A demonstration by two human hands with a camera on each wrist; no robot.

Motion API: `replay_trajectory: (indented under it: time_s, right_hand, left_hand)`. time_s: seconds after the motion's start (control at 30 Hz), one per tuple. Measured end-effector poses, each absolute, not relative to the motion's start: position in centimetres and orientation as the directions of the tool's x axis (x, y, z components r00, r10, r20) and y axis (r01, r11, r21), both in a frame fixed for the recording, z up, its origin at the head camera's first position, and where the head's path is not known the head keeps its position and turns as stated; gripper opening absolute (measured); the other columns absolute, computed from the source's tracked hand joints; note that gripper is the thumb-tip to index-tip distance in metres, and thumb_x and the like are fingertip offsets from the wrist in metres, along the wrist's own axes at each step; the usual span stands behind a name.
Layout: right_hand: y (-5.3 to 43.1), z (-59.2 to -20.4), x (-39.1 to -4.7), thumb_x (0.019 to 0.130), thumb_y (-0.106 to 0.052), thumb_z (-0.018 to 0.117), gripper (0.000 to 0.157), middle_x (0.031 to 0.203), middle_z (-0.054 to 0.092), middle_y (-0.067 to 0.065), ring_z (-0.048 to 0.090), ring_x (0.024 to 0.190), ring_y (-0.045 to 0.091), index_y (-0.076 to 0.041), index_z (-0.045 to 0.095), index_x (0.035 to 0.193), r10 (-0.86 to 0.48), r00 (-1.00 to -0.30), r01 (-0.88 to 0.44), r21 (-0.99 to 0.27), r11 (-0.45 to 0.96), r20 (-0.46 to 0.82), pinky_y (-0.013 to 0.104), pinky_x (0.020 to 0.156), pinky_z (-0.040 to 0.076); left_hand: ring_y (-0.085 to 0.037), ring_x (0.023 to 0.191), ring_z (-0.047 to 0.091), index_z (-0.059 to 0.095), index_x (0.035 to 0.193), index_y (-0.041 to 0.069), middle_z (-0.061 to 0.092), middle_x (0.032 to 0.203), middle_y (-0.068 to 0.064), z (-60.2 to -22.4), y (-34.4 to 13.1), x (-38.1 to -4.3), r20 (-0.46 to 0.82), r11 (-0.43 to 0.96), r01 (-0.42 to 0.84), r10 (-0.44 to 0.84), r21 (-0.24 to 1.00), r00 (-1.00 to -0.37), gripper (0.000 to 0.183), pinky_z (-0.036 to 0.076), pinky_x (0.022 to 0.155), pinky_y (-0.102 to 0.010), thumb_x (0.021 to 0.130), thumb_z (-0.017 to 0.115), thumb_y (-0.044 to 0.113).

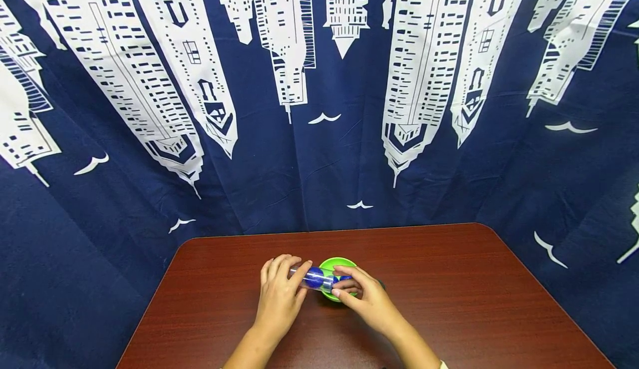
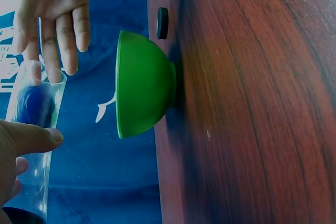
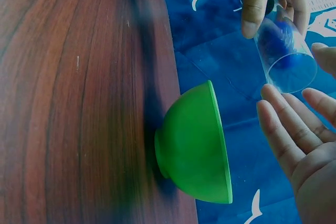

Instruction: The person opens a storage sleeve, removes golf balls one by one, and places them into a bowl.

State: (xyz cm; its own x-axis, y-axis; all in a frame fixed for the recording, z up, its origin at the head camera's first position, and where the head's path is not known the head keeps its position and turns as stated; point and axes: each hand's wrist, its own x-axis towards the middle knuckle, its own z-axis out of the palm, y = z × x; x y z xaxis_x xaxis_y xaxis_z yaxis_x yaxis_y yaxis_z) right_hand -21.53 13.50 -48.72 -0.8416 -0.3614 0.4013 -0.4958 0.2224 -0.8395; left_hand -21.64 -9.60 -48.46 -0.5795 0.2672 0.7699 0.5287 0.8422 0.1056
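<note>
My left hand (image 1: 280, 297) grips a clear plastic tube (image 2: 44, 174), thumb on one side and fingers round the other. Inside the tube sits a blue ball (image 3: 283, 45); a black end cap (image 2: 21, 216) closes its far end. The tube's uncapped mouth points at my right hand (image 1: 368, 297), whose fingers are loosely extended right at the rim. Below both hands a green bowl (image 2: 144, 85) stands upright on the table. In the head view more blue shows between the tube's mouth and my right fingers, over the bowl, partly hidden by them.
A small black disc (image 2: 163, 23), like a lid, lies on the brown wooden table (image 1: 459, 286) beyond the bowl, mostly behind my right hand in the head view. A dark blue curtain (image 1: 329, 163) with white buildings hangs along the table's back edge.
</note>
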Motion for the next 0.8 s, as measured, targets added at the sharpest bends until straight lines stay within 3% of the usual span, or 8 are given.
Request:
replay_trajectory:
  time_s: [0.27, 0.43, 0.8]
  right_hand:
    - [13.38, -48.61, -21.48, 0.093, -0.025, 0.074, 0.049, 0.123, 0.063, 0.015, 0.07, 0.101, 0.015, -0.004, 0.059, 0.135, -0.34, -0.878, -0.425, -0.875, 0.233, 0.336, 0.023, 0.087, 0.058]
    - [13.25, -48.53, -21.48, 0.092, -0.024, 0.075, 0.049, 0.12, 0.063, 0.014, 0.07, 0.1, 0.012, -0.005, 0.06, 0.134, -0.326, -0.887, -0.415, -0.876, 0.246, 0.329, 0.021, 0.086, 0.058]
    - [13.24, -48.72, -21.66, 0.091, -0.023, 0.076, 0.048, 0.12, 0.064, 0.013, 0.071, 0.1, 0.018, -0.005, 0.061, 0.133, -0.325, -0.877, -0.437, -0.867, 0.237, 0.353, 0.022, 0.085, 0.059]
  left_hand:
    - [-0.027, 0.121, 0.054, 0.071, 0.122, 0.022, 0.063, 0.122, -0.002, -48.46, -9.55, -21.44, 0.76, 0.839, 0.528, 0.259, 0.129, -0.597, 0.062, 0.036, 0.107, -0.054, 0.066, 0.094, 0.014]
    - [-0.027, 0.121, 0.054, 0.071, 0.123, 0.023, 0.063, 0.122, -0.002, -48.52, -9.52, -21.31, 0.756, 0.839, 0.524, 0.249, 0.144, -0.606, 0.06, 0.036, 0.107, -0.053, 0.067, 0.093, 0.016]
    - [-0.026, 0.118, 0.055, 0.072, 0.12, 0.021, 0.065, 0.119, -0.003, -48.98, -9.37, -21.38, 0.773, 0.844, 0.514, 0.222, 0.153, -0.594, 0.06, 0.037, 0.104, -0.051, 0.064, 0.095, 0.017]
